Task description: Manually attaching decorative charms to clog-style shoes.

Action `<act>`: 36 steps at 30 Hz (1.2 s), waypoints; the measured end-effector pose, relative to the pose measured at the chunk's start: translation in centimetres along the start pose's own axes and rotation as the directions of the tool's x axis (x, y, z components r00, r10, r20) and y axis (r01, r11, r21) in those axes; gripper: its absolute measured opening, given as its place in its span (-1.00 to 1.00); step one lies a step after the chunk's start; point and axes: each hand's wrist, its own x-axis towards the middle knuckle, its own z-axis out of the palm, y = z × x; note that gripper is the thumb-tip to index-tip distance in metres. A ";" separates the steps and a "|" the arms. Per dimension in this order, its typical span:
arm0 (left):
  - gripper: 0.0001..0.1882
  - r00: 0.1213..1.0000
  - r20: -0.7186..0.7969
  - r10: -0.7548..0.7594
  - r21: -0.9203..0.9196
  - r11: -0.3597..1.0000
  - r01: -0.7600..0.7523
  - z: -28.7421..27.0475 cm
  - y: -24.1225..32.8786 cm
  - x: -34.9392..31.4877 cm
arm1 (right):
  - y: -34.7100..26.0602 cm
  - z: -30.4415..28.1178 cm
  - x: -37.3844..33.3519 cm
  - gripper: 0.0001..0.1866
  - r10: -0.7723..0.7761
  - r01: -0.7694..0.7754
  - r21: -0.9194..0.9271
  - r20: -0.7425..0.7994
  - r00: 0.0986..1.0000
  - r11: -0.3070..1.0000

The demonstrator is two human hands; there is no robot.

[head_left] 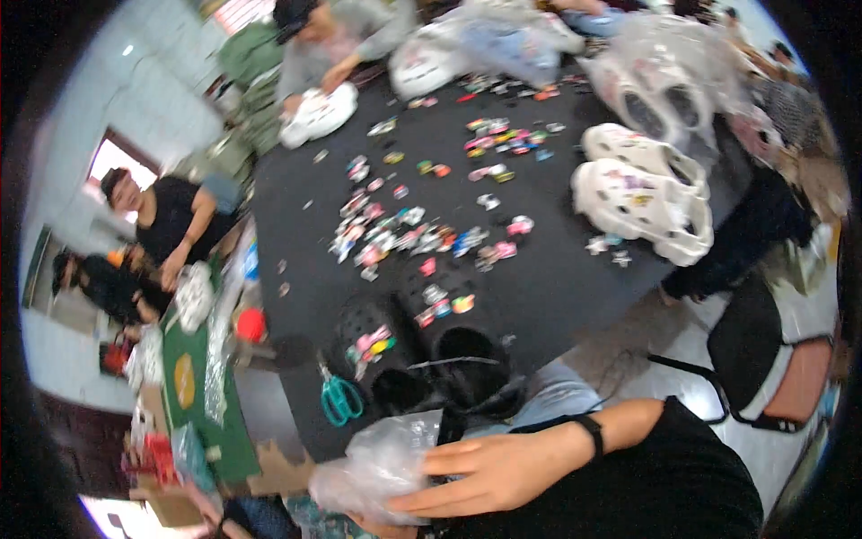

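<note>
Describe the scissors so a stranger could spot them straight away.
Start at the large black table and go to its near edge, where a pair of black clogs sits. Just left of the clogs, beyond the clear plastic bag in the person's hands, lie the scissors. Their bright teal looped handles set them apart from the black shoes and colourless plastic beside them.

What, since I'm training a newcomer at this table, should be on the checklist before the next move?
1. Right hand on the clear plastic bag: ok, its fingers touch it.
2. Left hand's hold: cannot tell, mostly hidden below the bag.
3. Bag's contents: cannot tell, crumpled and blurred.
4. Scissors away from the hands: ok, lying on the black table.
5. Charms on the black clogs firmly fixed: cannot tell, too blurred.
6. Loose charms gathered up: not ok, scattered.
</note>
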 end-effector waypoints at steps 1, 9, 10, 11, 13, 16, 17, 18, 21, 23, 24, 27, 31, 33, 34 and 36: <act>-0.74 0.998 -0.055 -0.028 -0.022 0.999 0.027 -0.9 0.1 0.3 | 0.0 -0.2 -0.5 -0.55 -0.011 0.020 0.145 -0.065 0.998 0.989; -0.67 0.885 0.363 0.293 0.388 0.816 -0.429 -2.8 -0.4 5.0 | 1.5 -2.9 -4.7 -0.64 0.320 -0.335 0.159 0.112 0.941 0.929; -0.66 0.839 0.458 0.293 0.378 0.790 -0.482 -2.1 -0.6 5.5 | 1.5 -3.0 -4.6 -0.64 0.344 -0.350 0.131 0.067 0.937 0.928; -0.65 0.785 0.546 0.293 0.353 0.769 -0.533 -1.1 -1.0 6.0 | 1.5 -3.2 -4.5 -0.63 0.379 -0.382 0.102 0.049 0.924 0.919; -0.65 0.695 0.697 0.178 0.360 0.751 -0.554 0.8 -0.7 7.1 | 1.6 -3.4 -4.2 -0.69 0.374 -0.376 0.075 0.032 0.927 0.924; -0.61 0.524 0.850 -0.052 0.417 0.676 -0.608 2.9 1.1 9.5 | 1.5 -3.4 -3.9 -0.69 0.382 -0.384 0.082 0.036 0.923 0.920; -0.62 0.504 0.861 -0.066 0.445 0.575 -0.686 3.9 1.5 9.7 | 1.5 -3.4 -3.9 -0.70 0.377 -0.379 0.077 0.034 0.926 0.922; -0.63 0.489 0.868 -0.090 0.469 0.475 -0.745 4.7 1.8 9.5 | 1.5 -3.3 -3.9 -0.70 0.372 -0.374 0.074 0.031 0.928 0.925; -0.73 0.458 0.886 -0.066 0.459 0.258 -0.850 7.2 1.4 8.7 | 1.4 -3.2 -4.5 -0.69 0.383 -0.384 0.083 0.025 0.923 0.920; -0.80 0.399 0.917 0.014 0.386 0.221 -0.895 8.4 0.2 8.6 | 1.4 -2.9 -5.1 -0.69 0.381 -0.380 0.109 0.017 0.925 0.919; -0.83 0.374 0.927 0.043 0.360 0.187 -0.914 8.4 -0.3 8.7 | 1.4 -2.7 -5.4 -0.69 0.393 -0.395 0.106 0.039 0.919 0.913; -0.90 0.392 0.920 0.004 0.377 0.269 -0.887 8.1 -1.3 9.1 | 1.6 -1.6 -5.8 -0.65 0.370 -0.364 0.139 -0.024 0.929 0.921; -0.70 0.261 0.954 -0.150 0.291 0.246 -0.925 7.8 -0.5 8.5 | 1.6 -2.6 -6.3 -0.73 0.260 -0.234 0.203 -0.112 0.959 0.951; -0.84 0.246 0.969 0.010 0.227 0.347 -0.910 7.7 0.6 8.4 | 1.1 -2.8 -5.6 -0.81 0.277 -0.248 0.236 -0.101 0.955 0.940; -0.83 0.242 0.968 -0.070 0.249 0.407 -0.879 7.4 1.3 8.6 | 1.0 -2.9 -5.4 -0.82 0.300 -0.267 0.255 -0.102 0.948 0.929; -0.75 0.152 0.988 -0.039 0.149 0.534 -0.832 6.4 2.7 9.4 | 0.7 -2.9 -5.3 -0.82 0.329 -0.288 0.283 -0.109 0.938 0.915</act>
